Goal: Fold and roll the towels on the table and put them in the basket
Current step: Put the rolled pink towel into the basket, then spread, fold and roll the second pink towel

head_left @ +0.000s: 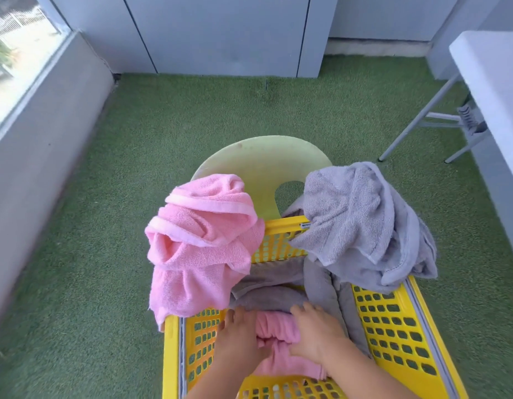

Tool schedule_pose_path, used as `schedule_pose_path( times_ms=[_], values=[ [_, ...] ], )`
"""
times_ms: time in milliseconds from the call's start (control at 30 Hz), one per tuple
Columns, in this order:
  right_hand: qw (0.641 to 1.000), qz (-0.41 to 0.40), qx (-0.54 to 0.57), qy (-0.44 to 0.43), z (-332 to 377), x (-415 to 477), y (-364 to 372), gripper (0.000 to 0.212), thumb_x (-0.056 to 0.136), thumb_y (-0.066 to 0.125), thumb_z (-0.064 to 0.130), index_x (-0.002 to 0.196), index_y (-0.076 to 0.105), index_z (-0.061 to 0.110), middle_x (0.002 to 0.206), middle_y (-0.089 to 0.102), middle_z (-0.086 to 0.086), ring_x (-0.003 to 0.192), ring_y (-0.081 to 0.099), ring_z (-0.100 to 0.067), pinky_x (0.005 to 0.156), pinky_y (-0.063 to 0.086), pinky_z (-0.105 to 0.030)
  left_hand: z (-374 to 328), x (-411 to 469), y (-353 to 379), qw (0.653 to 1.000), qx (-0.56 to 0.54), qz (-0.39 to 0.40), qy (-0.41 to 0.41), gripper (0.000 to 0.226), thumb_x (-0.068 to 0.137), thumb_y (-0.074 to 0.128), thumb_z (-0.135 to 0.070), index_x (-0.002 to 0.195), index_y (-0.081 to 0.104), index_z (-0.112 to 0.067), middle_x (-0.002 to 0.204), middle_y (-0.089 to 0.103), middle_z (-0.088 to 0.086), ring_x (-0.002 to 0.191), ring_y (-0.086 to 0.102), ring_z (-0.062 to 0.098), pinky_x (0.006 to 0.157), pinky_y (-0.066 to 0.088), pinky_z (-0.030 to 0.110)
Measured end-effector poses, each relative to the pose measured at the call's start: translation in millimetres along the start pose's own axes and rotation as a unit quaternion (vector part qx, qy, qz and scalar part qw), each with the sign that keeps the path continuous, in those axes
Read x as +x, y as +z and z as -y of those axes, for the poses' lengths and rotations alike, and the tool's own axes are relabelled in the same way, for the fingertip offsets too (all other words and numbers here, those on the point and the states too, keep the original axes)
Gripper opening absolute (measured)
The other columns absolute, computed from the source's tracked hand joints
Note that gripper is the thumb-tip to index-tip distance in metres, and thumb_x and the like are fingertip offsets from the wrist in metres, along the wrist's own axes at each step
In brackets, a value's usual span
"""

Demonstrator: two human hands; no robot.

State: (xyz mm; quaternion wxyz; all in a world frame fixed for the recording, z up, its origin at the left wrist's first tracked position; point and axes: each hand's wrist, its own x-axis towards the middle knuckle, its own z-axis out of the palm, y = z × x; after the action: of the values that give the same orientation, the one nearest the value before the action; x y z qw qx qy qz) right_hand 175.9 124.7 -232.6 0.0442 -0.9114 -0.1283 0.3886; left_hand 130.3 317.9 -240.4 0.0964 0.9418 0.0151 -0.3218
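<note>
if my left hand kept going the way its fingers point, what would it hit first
Most likely the grey towel lying in the yellow basket, just beyond the fingertips of the left hand; depth is hard to judge. That hand rests beside the pink towel roll.
</note>
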Motion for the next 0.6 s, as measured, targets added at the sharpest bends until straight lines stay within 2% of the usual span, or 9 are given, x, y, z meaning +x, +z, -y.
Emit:
schedule_pose_path(
  times_ms=[100, 200, 333, 400, 467, 600],
  values=[
    [0.999, -0.037, 0.018, -0.01, 9, -17, -26, 0.087, 0.067, 0.071, 0.065, 0.136, 0.037, 0.024, 0.13, 0.045, -0.002, 0.12, 0.048, -0.027, 0.084, 0.044, -0.04, -6, -16, -32, 1.0, -0.015, -0.018, 0.018, 0.073, 0.076, 0.057, -0.067, 0.136, 0.039, -0.028, 0.14, 0.038, -0.001, 0.13, 0.033, 0.026, 0.101, 0.04, 0.04],
    [0.997, -0.064, 0.039, -0.017, 23, -31, -60, 0.09, 0.066, 0.068, 0.067, 0.14, 0.035, 0.026, 0.132, 0.044, -0.001, 0.123, 0.047, -0.027, 0.091, 0.046, -0.041, -13, -30, -69, 0.997, -0.028, -0.041, 0.055, 0.064, 0.08, 0.059, -0.06, 0.132, 0.042, -0.027, 0.135, 0.038, 0.0, 0.129, 0.034, 0.027, 0.099, 0.043, 0.039],
    [0.991, -0.121, 0.054, -0.024, 47, -46, -106, 0.064, 0.072, 0.064, 0.057, 0.125, 0.044, 0.028, 0.122, 0.047, 0.002, 0.121, 0.05, -0.025, 0.086, 0.047, -0.041, -23, -44, -123, 0.989, -0.044, -0.086, 0.112, 0.051, 0.086, 0.055, -0.037, 0.135, 0.043, -0.025, 0.132, 0.041, 0.001, 0.125, 0.037, 0.027, 0.1, 0.042, 0.038],
    [0.985, -0.159, 0.059, -0.027, 58, -54, -129, 0.058, 0.072, 0.065, 0.056, 0.12, 0.046, 0.029, 0.121, 0.048, 0.003, 0.119, 0.051, -0.024, 0.086, 0.048, -0.04, -25, -52, -148, 0.982, -0.043, -0.128, 0.136, 0.049, 0.084, 0.052, -0.031, 0.132, 0.046, -0.024, 0.127, 0.044, 0.002, 0.12, 0.039, 0.029, 0.095, 0.043, 0.039],
    [0.978, -0.195, 0.064, -0.031, 65, -59, -151, 0.058, 0.072, 0.066, 0.058, 0.119, 0.047, 0.031, 0.123, 0.049, 0.004, 0.119, 0.052, -0.023, 0.089, 0.048, -0.041, -20, -58, -171, 0.969, -0.054, -0.178, 0.162, 0.051, 0.081, 0.05, -0.03, 0.131, 0.049, -0.024, 0.121, 0.047, 0.002, 0.114, 0.042, 0.029, 0.09, 0.045, 0.039],
    [0.966, -0.243, 0.067, -0.052, 78, -59, -195, 0.063, 0.068, 0.066, 0.068, 0.118, 0.049, 0.032, 0.117, 0.051, 0.004, 0.114, 0.053, -0.022, 0.085, 0.047, -0.038, 7, -67, -214, 0.936, -0.094, -0.284, 0.185, 0.049, 0.081, 0.047, -0.041, 0.127, 0.055, -0.026, 0.118, 0.051, -0.002, 0.11, 0.041, 0.024, 0.094, 0.042, 0.039]
  ],
)
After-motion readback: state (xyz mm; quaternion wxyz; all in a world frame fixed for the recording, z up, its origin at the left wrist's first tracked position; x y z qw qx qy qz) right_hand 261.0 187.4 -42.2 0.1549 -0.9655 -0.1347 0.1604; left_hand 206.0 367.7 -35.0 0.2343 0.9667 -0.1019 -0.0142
